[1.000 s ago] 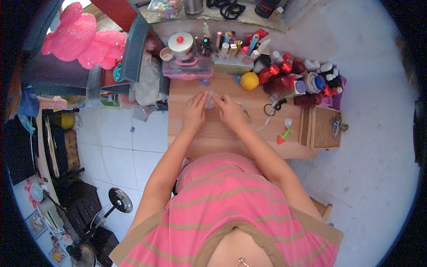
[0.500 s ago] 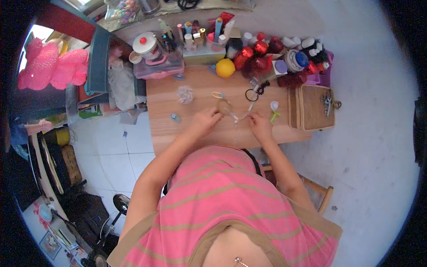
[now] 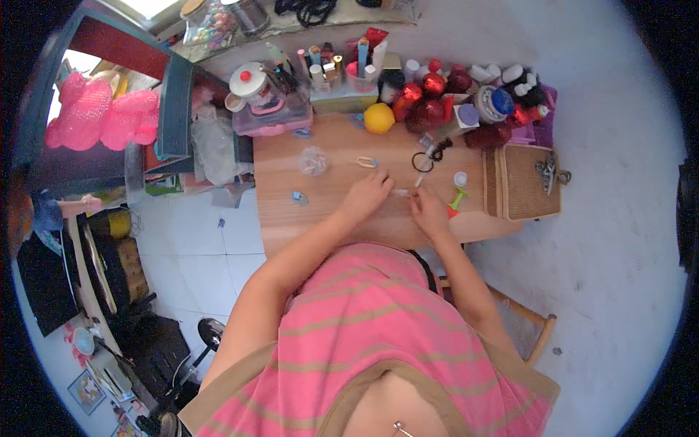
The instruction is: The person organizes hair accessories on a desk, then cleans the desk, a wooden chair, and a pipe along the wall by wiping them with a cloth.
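My left hand (image 3: 370, 194) is over the wooden table, with its fingers bent together and its fingertips near one end of a small whitish strip (image 3: 400, 193). Its fingertips hide whatever they may grip. My right hand (image 3: 428, 209) pinches at the other end of this strip, thumb and forefinger close together. Just above the right fingertips is a thin white stick (image 3: 419, 179). A black hair tie (image 3: 423, 162) lies beyond it. Beside the right hand is a green plastic piece (image 3: 459, 197) with a red part below it. A small yellowish clip (image 3: 366, 162) lies beyond my left hand.
A clear round container (image 3: 313, 162) and a blue clip (image 3: 299, 197) sit on the table (image 3: 280, 226) at left. Along the back stand a yellow ball (image 3: 378, 118), red shiny ornaments (image 3: 426, 113) and cosmetics. A woven box (image 3: 531, 182) occupies the right end.
My left hand has come closer to the right, its fingers now covering the round brownish thing seen there before. The whole view has shifted slightly. A red part now shows beside my right hand.
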